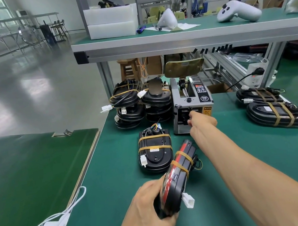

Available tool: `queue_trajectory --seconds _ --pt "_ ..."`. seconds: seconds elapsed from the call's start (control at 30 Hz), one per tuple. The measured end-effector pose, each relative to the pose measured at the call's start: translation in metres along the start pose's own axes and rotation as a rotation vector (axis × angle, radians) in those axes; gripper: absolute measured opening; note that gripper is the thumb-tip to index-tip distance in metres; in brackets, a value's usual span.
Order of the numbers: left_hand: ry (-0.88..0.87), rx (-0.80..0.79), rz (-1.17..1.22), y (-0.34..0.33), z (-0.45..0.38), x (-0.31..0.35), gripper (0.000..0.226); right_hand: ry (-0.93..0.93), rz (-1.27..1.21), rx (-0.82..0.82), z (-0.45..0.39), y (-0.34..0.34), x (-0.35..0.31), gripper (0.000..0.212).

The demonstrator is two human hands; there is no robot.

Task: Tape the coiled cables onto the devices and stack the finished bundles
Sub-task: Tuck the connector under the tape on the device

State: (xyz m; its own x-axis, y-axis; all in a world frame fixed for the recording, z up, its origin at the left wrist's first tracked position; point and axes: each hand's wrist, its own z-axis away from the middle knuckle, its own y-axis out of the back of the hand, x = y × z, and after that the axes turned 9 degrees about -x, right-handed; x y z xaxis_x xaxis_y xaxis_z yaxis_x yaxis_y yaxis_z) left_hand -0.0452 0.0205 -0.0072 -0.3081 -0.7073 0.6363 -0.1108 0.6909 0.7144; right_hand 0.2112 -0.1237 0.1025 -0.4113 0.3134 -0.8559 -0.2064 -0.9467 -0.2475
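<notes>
Hands: left (150, 209) gripping device (176, 177), right (201, 118) at tape dispenser (192, 103)

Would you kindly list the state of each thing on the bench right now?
Red-and-black device: taped, tilted, held by left hand.
Right hand: reaching into the grey tape dispenser.
Black taped device: flat on the green mat.
Black finished bundles: stacked.

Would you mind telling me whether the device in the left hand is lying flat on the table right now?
No, the left hand grips the device tilted on its edge above the green table.
</notes>
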Motion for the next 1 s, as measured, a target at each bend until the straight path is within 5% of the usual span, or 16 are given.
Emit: queue_trajectory --seconds 0.07,0.17,0.27,0.5,1.0 --pt "-0.002 0.003 0.000 0.000 0.000 0.000 0.083 -0.003 -0.005 0.047 0.005 0.008 0.002 0.025" --pt "-0.012 0.011 0.015 0.002 0.000 0.002 0.084 -0.052 0.215 -0.183 0.016 0.031 0.010 0.016" --pt "-0.003 0.014 0.011 0.001 -0.002 0.002 0.082 0.102 0.369 -0.342 0.030 0.067 0.013 0.003" --pt "0.006 0.002 0.003 0.001 0.000 0.001 0.074 0.221 0.437 -0.685 0.078 0.093 0.005 0.015" --pt "0.023 -0.002 0.018 0.004 0.000 0.007 0.070 0.303 0.513 -0.653 0.072 0.093 0.020 0.011"
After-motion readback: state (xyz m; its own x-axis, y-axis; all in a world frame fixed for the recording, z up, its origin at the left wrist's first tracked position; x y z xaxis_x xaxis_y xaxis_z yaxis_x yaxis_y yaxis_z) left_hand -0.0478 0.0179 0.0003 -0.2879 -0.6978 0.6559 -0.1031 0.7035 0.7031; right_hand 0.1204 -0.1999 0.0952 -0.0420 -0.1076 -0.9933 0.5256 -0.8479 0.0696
